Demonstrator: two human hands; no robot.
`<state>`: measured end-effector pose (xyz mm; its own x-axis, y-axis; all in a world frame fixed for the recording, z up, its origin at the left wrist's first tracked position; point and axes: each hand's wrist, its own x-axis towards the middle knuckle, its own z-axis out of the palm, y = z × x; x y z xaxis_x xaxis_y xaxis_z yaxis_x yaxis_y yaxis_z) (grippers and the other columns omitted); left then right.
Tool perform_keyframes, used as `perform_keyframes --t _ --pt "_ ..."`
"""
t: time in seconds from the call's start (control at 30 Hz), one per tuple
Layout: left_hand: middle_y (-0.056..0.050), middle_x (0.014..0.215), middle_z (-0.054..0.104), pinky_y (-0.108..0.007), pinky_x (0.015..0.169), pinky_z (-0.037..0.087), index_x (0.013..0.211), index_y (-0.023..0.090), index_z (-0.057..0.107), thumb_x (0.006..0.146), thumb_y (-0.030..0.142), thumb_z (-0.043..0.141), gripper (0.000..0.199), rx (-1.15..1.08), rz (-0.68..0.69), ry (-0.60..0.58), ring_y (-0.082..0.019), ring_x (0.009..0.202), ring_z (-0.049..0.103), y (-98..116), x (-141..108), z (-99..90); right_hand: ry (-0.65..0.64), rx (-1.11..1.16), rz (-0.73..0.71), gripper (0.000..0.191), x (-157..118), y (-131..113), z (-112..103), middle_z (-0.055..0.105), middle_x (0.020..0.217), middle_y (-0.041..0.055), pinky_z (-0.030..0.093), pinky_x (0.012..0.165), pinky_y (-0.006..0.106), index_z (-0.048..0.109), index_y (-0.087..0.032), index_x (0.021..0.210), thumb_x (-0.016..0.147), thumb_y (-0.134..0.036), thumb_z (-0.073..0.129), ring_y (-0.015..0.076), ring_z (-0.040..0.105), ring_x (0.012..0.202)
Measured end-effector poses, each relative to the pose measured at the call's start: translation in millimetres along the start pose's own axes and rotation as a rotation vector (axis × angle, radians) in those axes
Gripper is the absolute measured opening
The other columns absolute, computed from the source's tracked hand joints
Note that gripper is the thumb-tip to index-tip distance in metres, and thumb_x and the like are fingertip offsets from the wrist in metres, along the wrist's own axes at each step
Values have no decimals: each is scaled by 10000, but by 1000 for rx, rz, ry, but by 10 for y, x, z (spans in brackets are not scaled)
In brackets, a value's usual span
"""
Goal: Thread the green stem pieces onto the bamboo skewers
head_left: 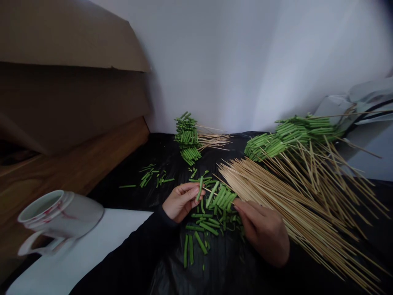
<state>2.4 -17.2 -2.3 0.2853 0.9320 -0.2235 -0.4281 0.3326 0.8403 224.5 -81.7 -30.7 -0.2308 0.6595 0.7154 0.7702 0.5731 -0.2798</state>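
Between finger and thumb, my left hand point(183, 200) pinches a cut green bean piece point(199, 188), held upright at the tip of a thin bamboo skewer point(207, 189). My right hand point(264, 229) is closed on that skewer near a row of threaded green bean pieces point(225, 199), which lie side by side across it. Whether the pinched piece is pierced I cannot tell. Beneath and around both hands, loose green bean pieces point(201, 241) are scattered on black plastic sheeting point(172, 274).
Bare bamboo skewers point(285, 205) lie in a big heap at right. Filled skewers are stacked in a small pile point(187, 137) and a larger pile point(291, 135) near the wall. A white mug point(64, 217) stands at left, below a cardboard box point(70, 102).
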Motion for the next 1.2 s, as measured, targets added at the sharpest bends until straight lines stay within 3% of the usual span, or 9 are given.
perform_keyframes --t 0.63,0.87,1.2 --pt "-40 680 686 -180 572 451 796 126 755 563 305 865 314 123 55 11 -78 597 575 1 -7 2 -27 -70 1 248 12 -8 -3 629 701 9 381 578 258 642 -175 1063 901 -127 460 113 571 599" --pt "-46 680 693 -192 563 449 792 138 761 569 317 852 300 211 95 87 -97 611 578 23 6 36 -54 -107 25 258 56 -32 -21 611 665 7 338 563 258 659 -183 1031 895 -140 444 107 543 576" --pt "-45 666 693 -195 576 469 763 128 763 517 300 882 323 150 117 105 -84 587 575 -7 24 -1 -62 -82 35 260 39 -28 -24 609 671 7 344 577 255 651 -177 1044 893 -131 445 111 551 584"
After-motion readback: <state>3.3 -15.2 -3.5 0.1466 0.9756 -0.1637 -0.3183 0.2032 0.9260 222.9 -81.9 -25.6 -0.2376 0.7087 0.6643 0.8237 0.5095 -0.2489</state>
